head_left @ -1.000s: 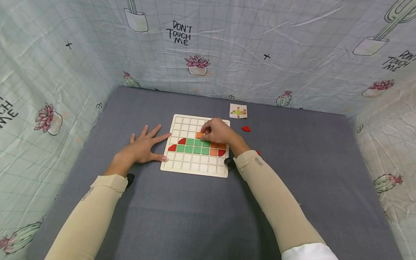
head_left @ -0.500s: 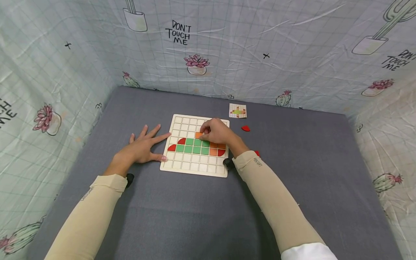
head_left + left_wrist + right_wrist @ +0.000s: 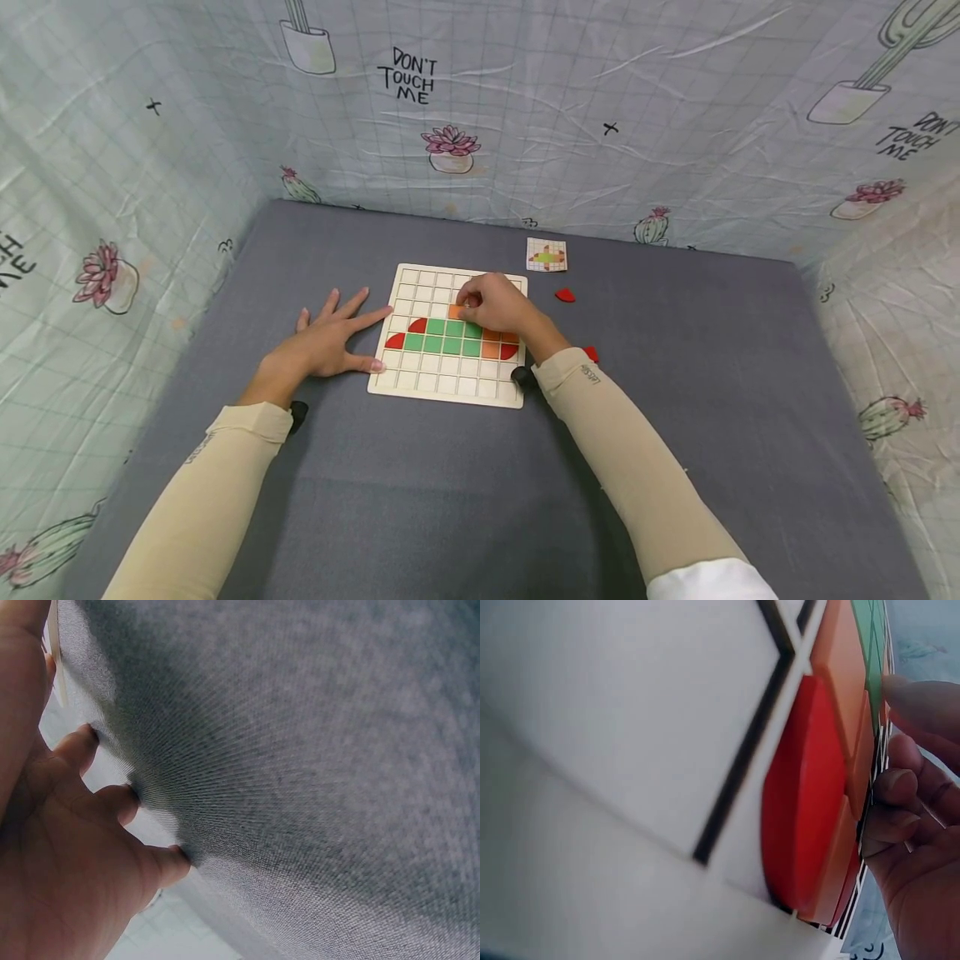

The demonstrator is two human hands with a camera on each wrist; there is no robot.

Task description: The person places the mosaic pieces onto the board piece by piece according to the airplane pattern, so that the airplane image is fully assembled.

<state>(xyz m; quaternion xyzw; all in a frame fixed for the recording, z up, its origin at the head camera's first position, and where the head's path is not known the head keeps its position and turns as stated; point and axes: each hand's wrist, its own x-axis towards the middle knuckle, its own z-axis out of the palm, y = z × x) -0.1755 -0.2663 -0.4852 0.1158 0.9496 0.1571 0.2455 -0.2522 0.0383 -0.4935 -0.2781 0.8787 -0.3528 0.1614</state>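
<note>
A pale square grid board (image 3: 446,387) lies on the grey cloth, with rows of green square tiles (image 3: 453,337), orange tiles (image 3: 491,348) and red rounded tiles (image 3: 394,341) across its middle. My right hand (image 3: 495,302) is over the board's upper right and pinches an orange square tile (image 3: 454,312) just above the green row. In the right wrist view, a red rounded tile (image 3: 802,795) at the board's edge is close to the camera. My left hand (image 3: 326,342) spreads its fingers on the cloth, its thumb and index finger touching the board's left edge.
Behind the board's right corner lies a small pattern card (image 3: 547,255). One loose red piece (image 3: 565,295) is in front of the card, and another red piece (image 3: 591,354) sits partly behind the right sleeve. A patterned cloth wall (image 3: 525,167) borders the table.
Both hands keep their places at the board, and the right hand stays at the orange tile. The head view has shifted slightly, and more of the red piece by the right sleeve shows.
</note>
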